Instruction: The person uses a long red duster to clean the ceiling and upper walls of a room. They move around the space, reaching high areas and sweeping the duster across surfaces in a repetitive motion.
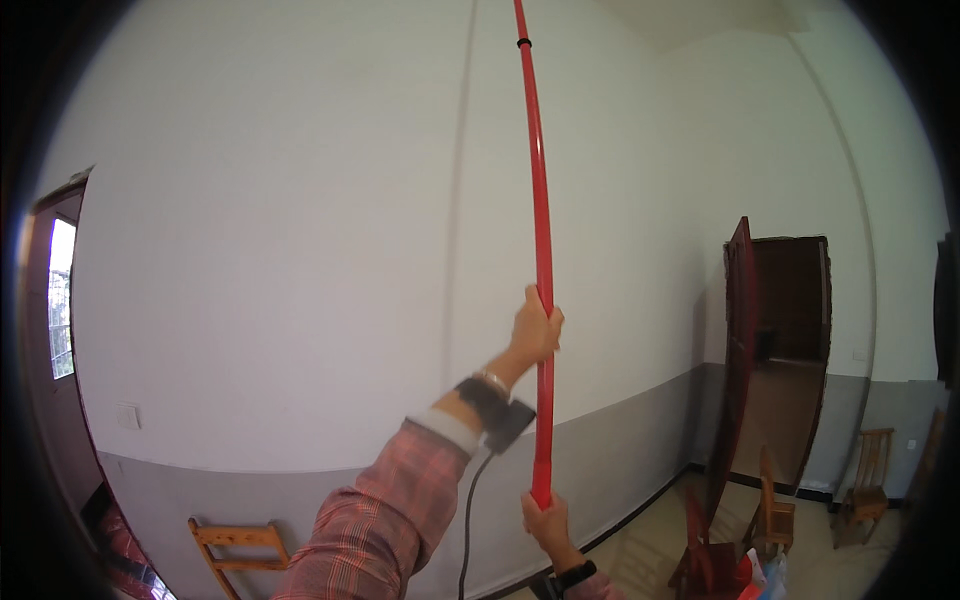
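Note:
A long red telescopic pole (543, 240) stands nearly upright before me, a black collar (524, 43) showing high on it. Its top end runs out of the picture. My left hand (537, 327) grips the shaft at mid-height, thumb pointing up along it. Lower down, my right hand (549, 525) is closed around the pole's bottom end. A dark device with a cable (508, 429) is strapped to my left wrist, and a black strap (576, 576) circles the right one. Behind the pole is a white wall (300, 262).
At lower left stands a wooden chair (238, 535), near an open doorway (56, 300). A dark red door (739, 337) stands open at right. Several chairs, one a wooden chair (864, 487), are on the pale floor (806, 555). Plastic bags (761, 577) lie by a red chair (705, 562).

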{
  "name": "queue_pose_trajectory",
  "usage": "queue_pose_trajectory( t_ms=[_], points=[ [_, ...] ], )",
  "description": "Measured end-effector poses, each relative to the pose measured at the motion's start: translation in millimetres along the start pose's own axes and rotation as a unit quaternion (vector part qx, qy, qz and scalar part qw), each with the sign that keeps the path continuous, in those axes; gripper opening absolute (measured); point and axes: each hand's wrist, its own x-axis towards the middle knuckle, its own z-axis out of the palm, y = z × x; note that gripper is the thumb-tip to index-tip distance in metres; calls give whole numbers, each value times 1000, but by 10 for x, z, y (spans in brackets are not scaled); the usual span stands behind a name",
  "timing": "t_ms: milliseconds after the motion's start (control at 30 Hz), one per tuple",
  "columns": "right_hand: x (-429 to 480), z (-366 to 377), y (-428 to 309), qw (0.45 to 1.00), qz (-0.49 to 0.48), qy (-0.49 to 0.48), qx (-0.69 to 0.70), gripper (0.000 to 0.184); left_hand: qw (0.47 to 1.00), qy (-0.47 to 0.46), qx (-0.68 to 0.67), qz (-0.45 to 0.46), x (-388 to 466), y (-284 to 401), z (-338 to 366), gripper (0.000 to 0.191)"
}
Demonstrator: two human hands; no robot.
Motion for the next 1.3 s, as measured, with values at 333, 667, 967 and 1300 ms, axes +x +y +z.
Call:
queue_pose_trajectory(
  t_ms=[333, 667, 967, 1300],
  points=[
    [328, 344, -933, 978, 114, -58, 163, 17, 996, 29, 84, -13, 1075, -255, -177, 46],
    [-1361, -418, 448, 977, 167, 21, -130, 19, 919, -207, -304, -143, -980, -527, 350, 33],
    [-2572, -1820, 509, 900, 100, 219, -363, 25, 827, -337, -426, -146, -1564, 154, 1530, 23],
    [-1834, -3287, 361, 915, 32, 244, -319, 20, 810, -315, -485, -98, -941, 716, 2833, 22]
  ],
)
